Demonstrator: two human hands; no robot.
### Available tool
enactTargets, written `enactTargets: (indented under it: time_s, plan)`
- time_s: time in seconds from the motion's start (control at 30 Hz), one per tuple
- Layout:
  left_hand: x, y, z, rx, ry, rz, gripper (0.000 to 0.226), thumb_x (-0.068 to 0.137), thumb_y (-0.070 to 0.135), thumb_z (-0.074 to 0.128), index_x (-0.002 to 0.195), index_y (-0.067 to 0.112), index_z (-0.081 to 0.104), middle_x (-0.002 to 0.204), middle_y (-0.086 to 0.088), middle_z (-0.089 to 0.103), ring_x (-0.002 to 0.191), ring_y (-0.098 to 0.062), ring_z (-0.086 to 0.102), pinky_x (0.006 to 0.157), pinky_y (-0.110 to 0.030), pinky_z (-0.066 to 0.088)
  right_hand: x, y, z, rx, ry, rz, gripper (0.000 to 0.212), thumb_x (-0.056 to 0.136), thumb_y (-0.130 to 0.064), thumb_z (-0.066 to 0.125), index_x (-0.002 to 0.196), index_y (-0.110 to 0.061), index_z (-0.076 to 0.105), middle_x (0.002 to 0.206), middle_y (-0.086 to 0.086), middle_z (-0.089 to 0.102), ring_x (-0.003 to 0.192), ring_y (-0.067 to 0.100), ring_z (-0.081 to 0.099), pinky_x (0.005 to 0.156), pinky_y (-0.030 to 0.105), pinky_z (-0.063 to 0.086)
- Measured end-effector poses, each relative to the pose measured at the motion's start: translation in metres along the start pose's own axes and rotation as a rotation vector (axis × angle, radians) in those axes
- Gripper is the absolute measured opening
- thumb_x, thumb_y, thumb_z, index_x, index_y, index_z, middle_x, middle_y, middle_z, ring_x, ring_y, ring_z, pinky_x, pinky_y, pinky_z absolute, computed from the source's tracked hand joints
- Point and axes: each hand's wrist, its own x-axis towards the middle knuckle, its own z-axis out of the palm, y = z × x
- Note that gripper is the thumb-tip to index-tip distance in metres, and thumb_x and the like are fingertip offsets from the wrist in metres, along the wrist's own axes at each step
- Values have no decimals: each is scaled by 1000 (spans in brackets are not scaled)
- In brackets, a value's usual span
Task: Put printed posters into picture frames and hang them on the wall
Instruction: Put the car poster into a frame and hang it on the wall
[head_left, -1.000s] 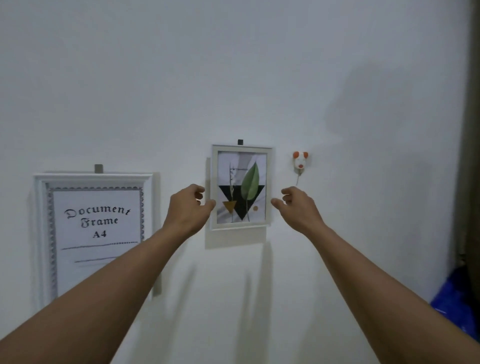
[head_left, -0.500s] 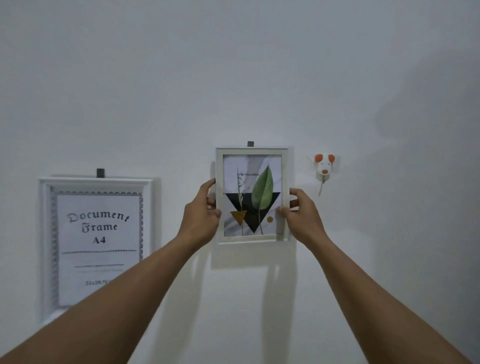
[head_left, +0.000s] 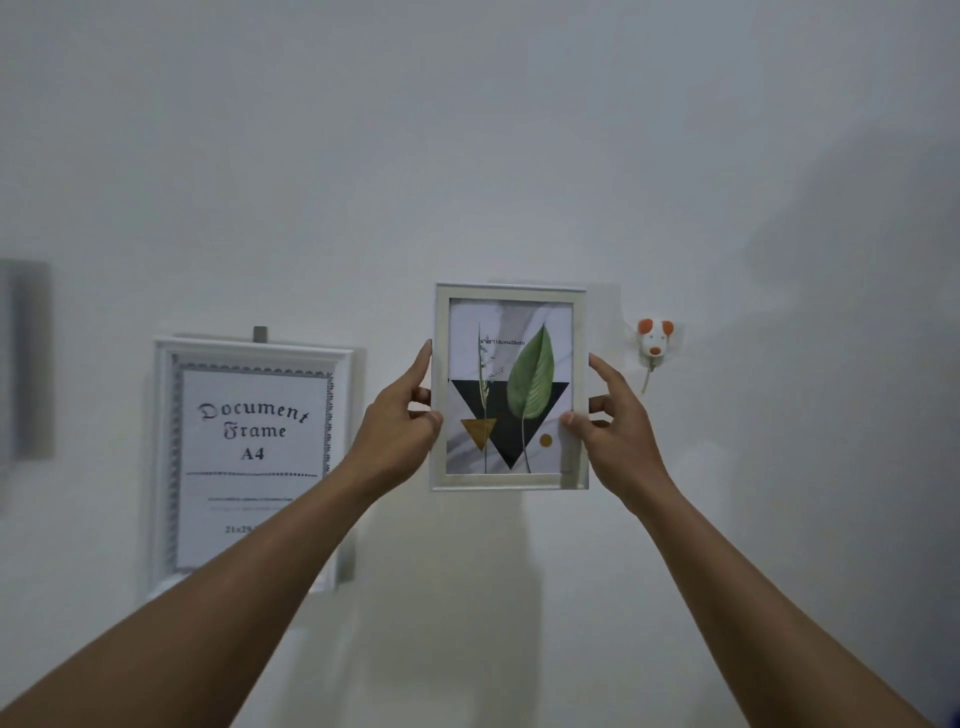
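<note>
Leaf-print frame (head_left: 509, 481), pinched at both side edges by my left hand (head_left: 395, 423) and right hand (head_left: 621, 434). Left: hung document frame (head_left: 164, 467). Just right: mouse-shaped hook (head_left: 653, 340) on wall (head_left: 467, 156).

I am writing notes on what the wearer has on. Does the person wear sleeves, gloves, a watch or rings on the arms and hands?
No. The left arm and right arm are bare to the picture's edge; no sleeve shows. The left hand and right hand have no glove, and no watch, bracelet or ring shows on either.
</note>
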Motion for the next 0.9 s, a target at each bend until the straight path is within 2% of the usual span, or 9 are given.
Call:
enactTargets:
  time_s: [0.07, 0.13, 0.27, 0.4, 0.5, 0.63, 0.7, 0.8, 0.9]
  plan:
    - [-20, -1, -20, -33, -17, -32, 80, 93, 6, 51, 142, 61, 21, 111, -4, 56, 90, -36, 63, 74, -51, 59, -22, -15, 10, 5, -17, -2, 65, 93, -10, 64, 144, -42, 38, 104, -5, 57, 86, 5, 63, 72, 27, 60]
    - [-42, -2, -43, -57, -26, -55, 80, 93, 4, 52, 143, 59, 22, 111, -7, 54, 95, -38, 62, 76, -51, 59, -47, -31, 24, 11, -35, 3, 65, 93, -9, 64, 144, -41, 39, 103, -6, 56, 84, -1, 62, 71, 26, 60]
    - [-87, -11, -103, -84, -47, -109, 81, 92, 0, 51, 143, 57, 25, 113, -13, 56, 97, -40, 61, 76, -52, 58, -98, -65, 66, -12, -73, 53, 66, 92, -14, 66, 146, -39, 37, 106, -10, 54, 91, 10, 60, 64, 22, 56]
    - [-140, -23, -168, -95, -48, -156, 73, 95, 4, 51, 146, 51, 28, 111, -6, 59, 92, -30, 63, 75, -42, 60, -160, -97, 118, -7, -87, 113, 65, 92, -14, 67, 146, -36, 37, 106, -15, 54, 93, 9, 58, 61, 19, 53]
    - [-185, -40, -212, -171, -27, -245, 58, 96, 4, 53, 141, 39, 43, 110, -1, 61, 95, -26, 64, 69, -33, 59, -212, -114, 157, 22, -101, 158, 63, 90, -11, 68, 143, -34, 40, 108, -6, 57, 92, 7, 59, 60, 18, 52]
    - [-253, -79, -257, -261, 2, -430, 39, 94, 4, 57, 125, 28, 59, 104, -9, 72, 93, -26, 70, 71, -37, 59, -283, -115, 203, 53, -118, 257, 61, 88, -6, 69, 138, -31, 45, 105, 10, 59, 78, -4, 58, 61, 10, 47]
    - [-287, -99, -272, -242, -1, -491, 40, 93, 6, 58, 123, 33, 61, 100, -9, 73, 91, -25, 71, 76, -42, 60, -317, -111, 224, 48, -147, 319, 61, 88, -6, 69, 137, -32, 45, 102, 14, 58, 72, -5, 58, 59, 10, 47]
    - [-334, -131, -284, -191, -9, -589, 44, 93, 9, 59, 122, 42, 60, 101, -8, 73, 93, -24, 70, 81, -47, 59, -364, -99, 250, 49, -195, 418, 61, 88, -5, 68, 136, -33, 45, 96, 10, 56, 68, -5, 59, 57, 15, 50]
    - [-376, -157, -286, -163, 7, -681, 46, 93, 7, 59, 123, 42, 61, 93, -4, 75, 90, -23, 71, 81, -45, 59, -405, -77, 271, 49, -236, 530, 61, 87, -5, 69, 134, -37, 47, 93, 6, 54, 71, 10, 63, 66, 37, 59]
